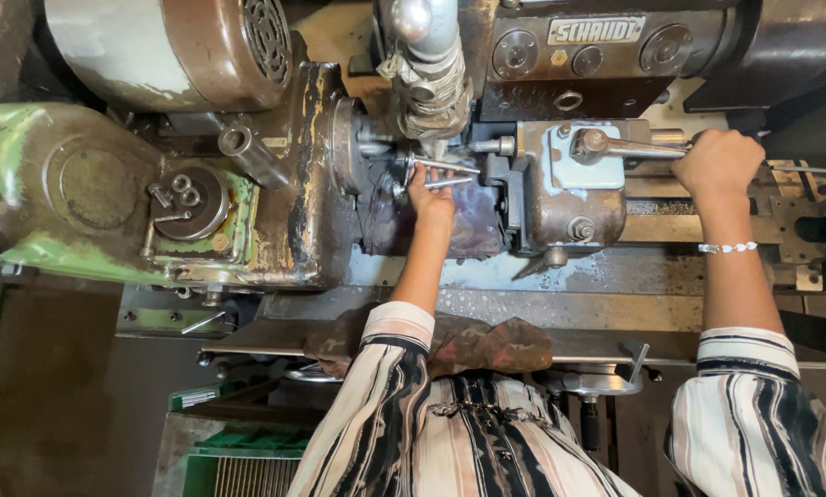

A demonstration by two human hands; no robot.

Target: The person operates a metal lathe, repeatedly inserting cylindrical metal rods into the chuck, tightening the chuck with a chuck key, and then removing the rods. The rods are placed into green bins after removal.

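My left hand [429, 195] reaches into the middle of an old green and brown grinding machine [81, 193]. Its fingers hold two thin steel rods [445, 175] that lie level between the headstock [344, 147] on the left and the tailstock [570, 189] on the right. My right hand [719, 161] is closed around the end of the tailstock's metal lever [629, 147]. A white bead bracelet [726, 248] sits on that wrist. Both sleeves are striped.
A cloth-wrapped coolant pipe [431, 83] hangs right above the rods. A motor housing [201, 41] sits at the top left. A dirty rag [468, 342] lies on the front rail. Loose bolts [178, 193] rest in a round recess at the left. A green crate [238, 456] stands below.
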